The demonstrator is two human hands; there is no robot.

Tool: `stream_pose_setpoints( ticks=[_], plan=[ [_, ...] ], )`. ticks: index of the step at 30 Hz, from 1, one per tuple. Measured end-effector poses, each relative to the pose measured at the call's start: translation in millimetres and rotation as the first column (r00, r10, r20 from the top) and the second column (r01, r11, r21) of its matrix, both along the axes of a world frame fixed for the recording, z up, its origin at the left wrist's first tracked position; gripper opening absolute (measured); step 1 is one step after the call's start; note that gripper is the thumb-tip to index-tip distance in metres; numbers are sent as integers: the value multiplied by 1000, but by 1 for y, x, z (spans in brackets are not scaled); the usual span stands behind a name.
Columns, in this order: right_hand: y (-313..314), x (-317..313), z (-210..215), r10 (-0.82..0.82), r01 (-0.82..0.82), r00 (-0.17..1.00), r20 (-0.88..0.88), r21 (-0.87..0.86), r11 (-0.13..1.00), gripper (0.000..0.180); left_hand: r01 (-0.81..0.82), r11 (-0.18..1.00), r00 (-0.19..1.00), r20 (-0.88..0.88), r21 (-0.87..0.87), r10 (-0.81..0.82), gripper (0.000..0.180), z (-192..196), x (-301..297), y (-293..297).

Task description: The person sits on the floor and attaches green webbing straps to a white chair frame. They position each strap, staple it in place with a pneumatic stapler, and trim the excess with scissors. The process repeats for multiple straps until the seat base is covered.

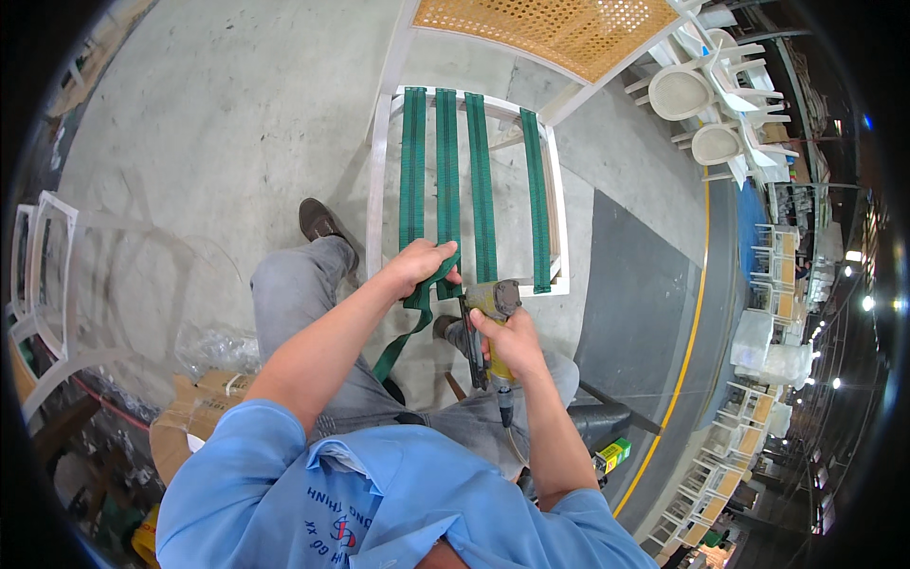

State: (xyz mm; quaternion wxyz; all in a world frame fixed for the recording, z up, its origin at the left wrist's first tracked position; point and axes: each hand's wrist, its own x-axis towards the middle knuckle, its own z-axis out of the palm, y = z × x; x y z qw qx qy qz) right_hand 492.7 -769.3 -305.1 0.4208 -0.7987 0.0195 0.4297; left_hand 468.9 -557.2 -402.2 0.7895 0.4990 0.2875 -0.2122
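Note:
In front of me is a white chair frame point(375, 180) with a woven cane back panel point(555, 33) at its far end. Several green webbing straps point(481, 180) run lengthwise across the seat opening, side by side. My left hand point(424, 266) is closed on a green webbing strap point(413, 327) at the near rail; its loose tail hangs down toward my lap. My right hand point(513, 343) grips a yellow and grey pneumatic staple gun point(495, 300), with a hose at its lower end. The gun's nose is close to the near rail, beside my left hand; whether they touch cannot be made out.
At left stand more white chair frames point(71, 275), near clear plastic wrap point(213, 346) and a cardboard box point(204, 408). A yellow and green box point(612, 455) sits at my right. White chairs point(681, 93) are stacked far right, past a yellow floor line point(690, 351).

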Motion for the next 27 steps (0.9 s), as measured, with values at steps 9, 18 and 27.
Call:
stream_pose_setpoints(
  ticks=[9,18,27],
  plan=[
    [5,2,-16,44,-40,998,38,-86,995,29,93,996,996,4,-3,-93,49,-2,5,3],
    [22,-5,-2,114,-108,993,33,-136,985,35,128,992,992,-19,-14,-128,51,-4,7,7],
    [13,-15,10,43,-41,996,73,-34,999,30,127,989,992,33,-81,-125,53,0,5,12]
  ],
)
